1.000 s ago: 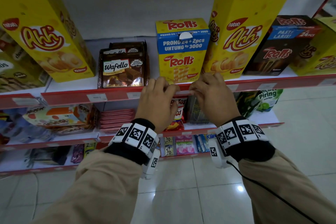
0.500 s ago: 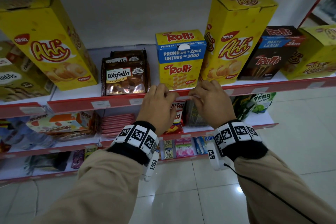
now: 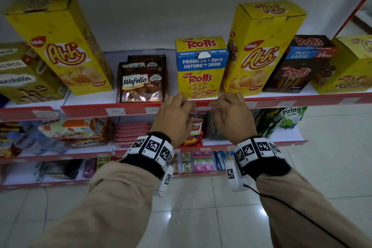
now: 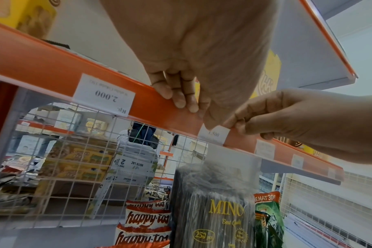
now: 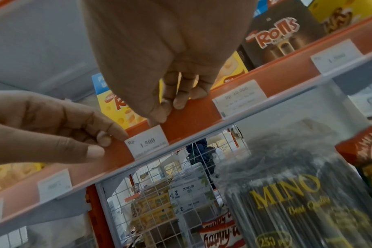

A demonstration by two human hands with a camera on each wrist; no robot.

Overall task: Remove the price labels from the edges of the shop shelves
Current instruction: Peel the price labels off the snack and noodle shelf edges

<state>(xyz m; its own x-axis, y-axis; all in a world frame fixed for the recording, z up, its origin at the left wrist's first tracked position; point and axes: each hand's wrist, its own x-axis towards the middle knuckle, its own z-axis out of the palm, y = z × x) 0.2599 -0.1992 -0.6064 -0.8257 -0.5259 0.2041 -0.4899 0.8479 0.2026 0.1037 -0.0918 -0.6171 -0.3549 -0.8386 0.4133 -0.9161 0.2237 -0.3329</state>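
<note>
Gripping hands: left hand [image 3: 174, 115] and right hand [image 3: 231, 113], fingers curled over the front edge of the shelf [image 3: 86, 109].
Price label: white price label [image 5: 146, 142] marked Rp. 1.500, in the red edge strip between both hands.
Left fingers [image 5: 105, 139]: pinching the strip just left of it.
Right fingers [image 5: 159, 110]: touching its upper right corner.
Above: yellow Rolls box [image 3: 201, 67].
</note>
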